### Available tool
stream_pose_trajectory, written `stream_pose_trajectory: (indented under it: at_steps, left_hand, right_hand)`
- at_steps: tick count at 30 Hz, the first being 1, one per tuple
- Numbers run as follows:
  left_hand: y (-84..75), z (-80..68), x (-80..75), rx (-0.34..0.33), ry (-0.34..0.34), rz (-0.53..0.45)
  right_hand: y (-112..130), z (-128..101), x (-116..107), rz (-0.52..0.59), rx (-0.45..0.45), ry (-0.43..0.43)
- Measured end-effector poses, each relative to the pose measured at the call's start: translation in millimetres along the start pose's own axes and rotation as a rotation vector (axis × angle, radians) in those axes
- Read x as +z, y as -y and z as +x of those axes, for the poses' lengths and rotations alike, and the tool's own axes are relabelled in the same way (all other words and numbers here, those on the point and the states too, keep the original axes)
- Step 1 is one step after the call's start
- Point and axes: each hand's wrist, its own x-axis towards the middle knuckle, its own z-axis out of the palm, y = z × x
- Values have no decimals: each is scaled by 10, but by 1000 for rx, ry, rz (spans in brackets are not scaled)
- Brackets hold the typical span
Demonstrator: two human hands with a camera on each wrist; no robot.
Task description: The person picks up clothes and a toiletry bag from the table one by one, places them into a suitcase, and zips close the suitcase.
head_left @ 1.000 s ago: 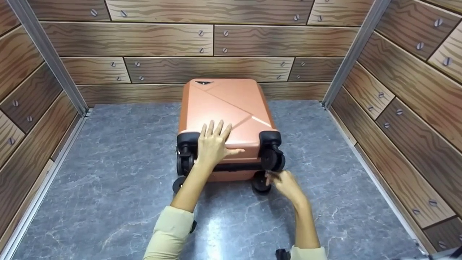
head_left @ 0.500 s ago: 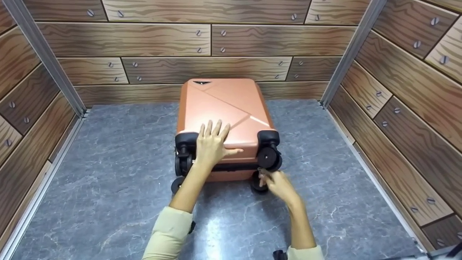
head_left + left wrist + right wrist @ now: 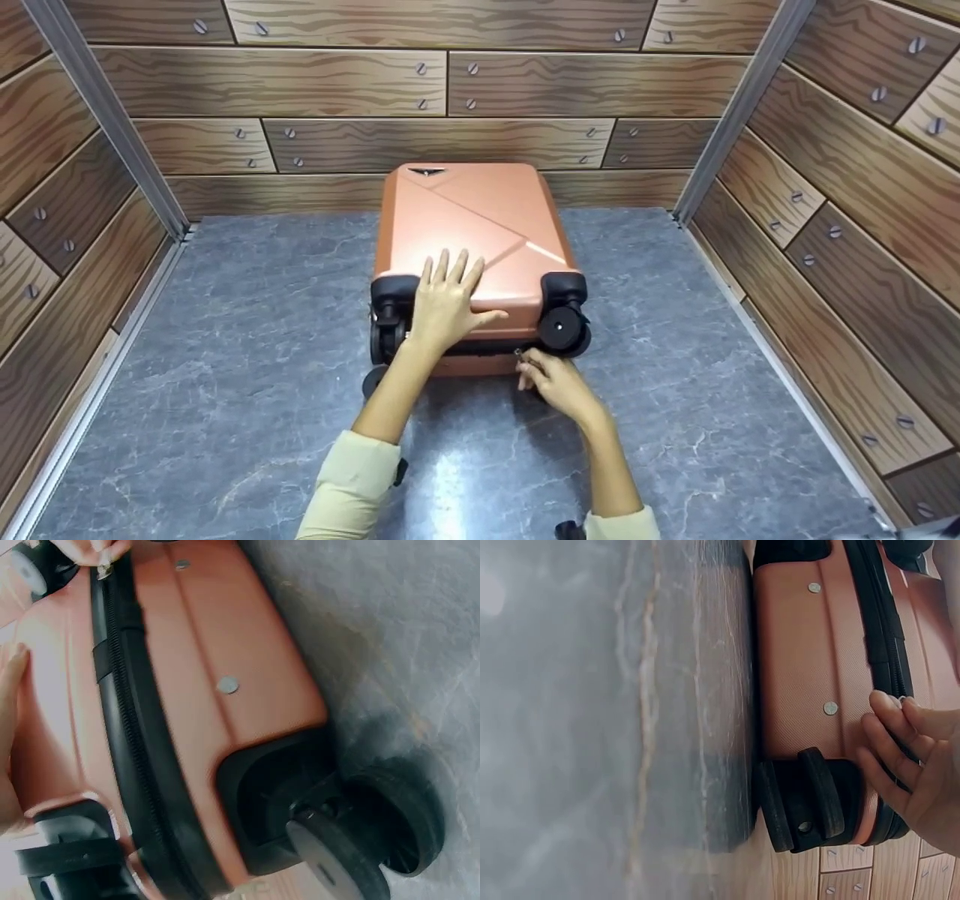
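My copper-coloured suitcase (image 3: 469, 225) lies flat on the grey marbled floor (image 3: 225, 337), its wheeled end toward me and its far end close to the wood-patterned back wall (image 3: 360, 82). My left hand (image 3: 448, 300) rests on the upper shell near that wheeled end, fingers straight and spread, palm pressing down, thumb stretched out along the edge toward the right; it grips nothing. In the left wrist view only the edge of this hand (image 3: 10, 690) shows against the shell. My right hand (image 3: 553, 381) is at the end face of the case, just below the upper right wheel (image 3: 562, 330), with its fingertips bunched together on the small metal zipper pull (image 3: 517, 352), pinching it where it sits on the black zipper track (image 3: 127, 727). The left wrist view shows the same pinch at the top of the frame, fingertips closed on the pull (image 3: 103, 570) at the start of the track. In the right wrist view my right fingers (image 3: 889, 735) curl over the black band, near a small round rivet (image 3: 830, 708) on the lower shell, and the lower wheel (image 3: 802, 802) touches the floor just beside them. The upper left wheel (image 3: 386, 330) sits in its black corner housing next to my left wrist, and the lower left wheel (image 3: 373, 381) peeks out beside my left forearm. Pale sleeves (image 3: 352, 480) cover both my arms up to the wrists.
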Motion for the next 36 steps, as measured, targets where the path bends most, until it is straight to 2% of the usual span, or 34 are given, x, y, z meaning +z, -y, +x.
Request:
stream_pose_trajectory:
  at_steps: [4,8,21,28,36]
  left_hand:
    - [94,-28,-81,-3,124,-34]
    - [171,-70,-115,-39,158,-31]
    - [141,-65,-64,-44,54,-12]
    - [151,-82,-48,-50,24,-6]
    - [148,-90,-46,-54,23,-1]
  right_hand:
    - [-6,-13,16,79,61,25]
    - [-8,-15,34,85,69,32]
    - [28,2,26,-95,-23,-36]
    - [54,13,30,-104,-27,-20]
    - [66,22,26,-120,-35,-1]
